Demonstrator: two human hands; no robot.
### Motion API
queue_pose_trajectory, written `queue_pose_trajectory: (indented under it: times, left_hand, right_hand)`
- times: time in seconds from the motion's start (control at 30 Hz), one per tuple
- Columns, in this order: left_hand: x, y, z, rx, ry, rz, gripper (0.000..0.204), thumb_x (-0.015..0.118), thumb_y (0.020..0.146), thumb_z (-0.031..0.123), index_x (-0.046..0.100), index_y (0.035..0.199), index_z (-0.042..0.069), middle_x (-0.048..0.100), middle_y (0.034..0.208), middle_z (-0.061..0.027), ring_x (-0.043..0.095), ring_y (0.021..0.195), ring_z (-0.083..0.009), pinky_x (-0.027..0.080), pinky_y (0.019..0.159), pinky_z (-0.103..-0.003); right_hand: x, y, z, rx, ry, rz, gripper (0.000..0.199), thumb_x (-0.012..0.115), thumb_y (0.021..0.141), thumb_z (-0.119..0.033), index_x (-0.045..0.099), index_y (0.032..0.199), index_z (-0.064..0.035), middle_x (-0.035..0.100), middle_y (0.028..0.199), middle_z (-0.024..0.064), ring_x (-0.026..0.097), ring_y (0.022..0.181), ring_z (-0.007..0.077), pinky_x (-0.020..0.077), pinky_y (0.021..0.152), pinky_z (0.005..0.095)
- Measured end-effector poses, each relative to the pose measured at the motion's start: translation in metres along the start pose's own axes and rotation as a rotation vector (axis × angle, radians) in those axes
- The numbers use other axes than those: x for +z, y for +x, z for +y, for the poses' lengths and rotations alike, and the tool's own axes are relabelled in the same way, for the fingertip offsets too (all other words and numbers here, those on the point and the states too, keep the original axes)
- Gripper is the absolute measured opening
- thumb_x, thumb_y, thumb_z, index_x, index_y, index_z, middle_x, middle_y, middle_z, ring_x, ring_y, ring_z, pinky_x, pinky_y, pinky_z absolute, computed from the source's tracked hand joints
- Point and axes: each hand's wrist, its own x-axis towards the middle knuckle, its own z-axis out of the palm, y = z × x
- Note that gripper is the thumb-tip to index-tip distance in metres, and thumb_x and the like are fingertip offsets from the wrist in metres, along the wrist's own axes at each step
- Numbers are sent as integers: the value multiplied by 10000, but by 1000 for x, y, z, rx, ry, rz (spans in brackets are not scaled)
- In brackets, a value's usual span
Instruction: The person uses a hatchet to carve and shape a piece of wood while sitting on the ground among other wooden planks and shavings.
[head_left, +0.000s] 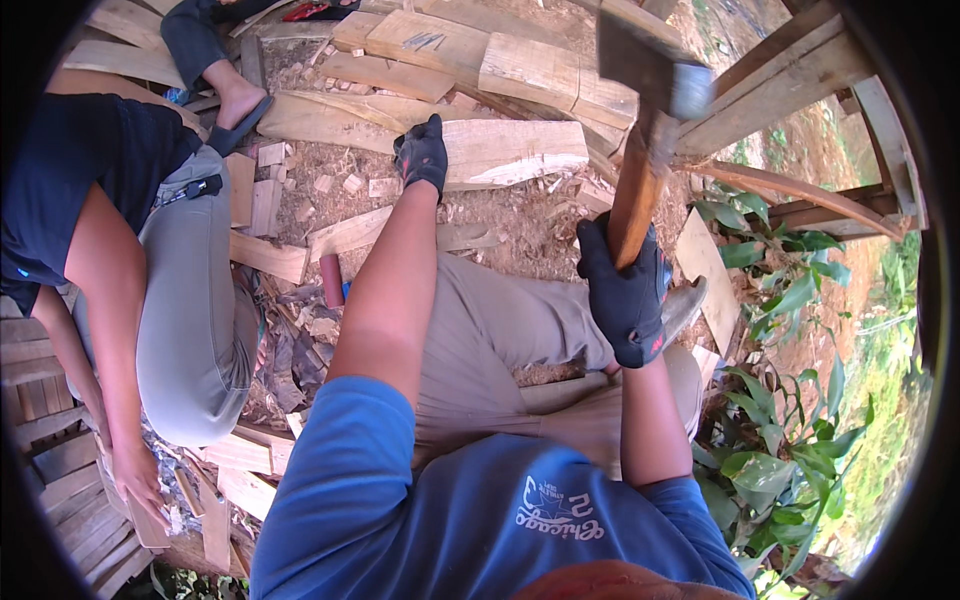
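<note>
My right hand, in a black glove, is closed round the wooden handle of a hatchet. The hatchet is raised, its broad dark metal head up and slightly blurred. In a black glove too, my left hand grips the left end of a pale wooden board. That board lies crosswise in front of me, with a rough, lighter strip along its near edge. The hatchet head is apart from the board, above and to its right.
Several more boards lie beyond, among wood chips. On the left a person in a dark shirt reaches down beside stacked slats. Another person's sandalled foot is at the upper left. Leafy plants and a timber frame stand right.
</note>
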Motion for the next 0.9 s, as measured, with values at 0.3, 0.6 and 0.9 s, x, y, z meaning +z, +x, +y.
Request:
queue_pose_trajectory:
  times: [0.3, 0.6, 0.9]
  left_hand:
    - [36, 8, -7, 110, -33, -82, 720, 504, 1051, 665, 778, 1313, 52, 731, 1383, -223, 576, 1399, -423, 437, 1195, -465]
    - [15, 13, 0, 63, 32, -82, 802, 474, 1042, 723, 813, 1239, 24, 804, 1213, -226, 752, 1151, -409, 552, 1033, -490]
    - [13, 9, 11, -83, 77, -106, 839, 493, 1020, 764, 809, 1248, 20, 800, 1241, -210, 759, 1123, -391, 550, 1021, -474]
  right_hand:
    - [55, 1, 112, 116, -525, -252, 298, 682, 990, -330, 696, 1144, -75, 777, 968, 223, 768, 932, 437, 606, 819, 557]
    - [11, -35, -8, -422, -213, -186, 220, 730, 935, -267, 685, 1062, -94, 765, 919, 191, 760, 861, 414, 592, 755, 550]
    - [48, -36, 67, 4, -306, -261, 236, 690, 956, -284, 712, 1091, -92, 771, 892, 182, 771, 844, 394, 614, 787, 520]
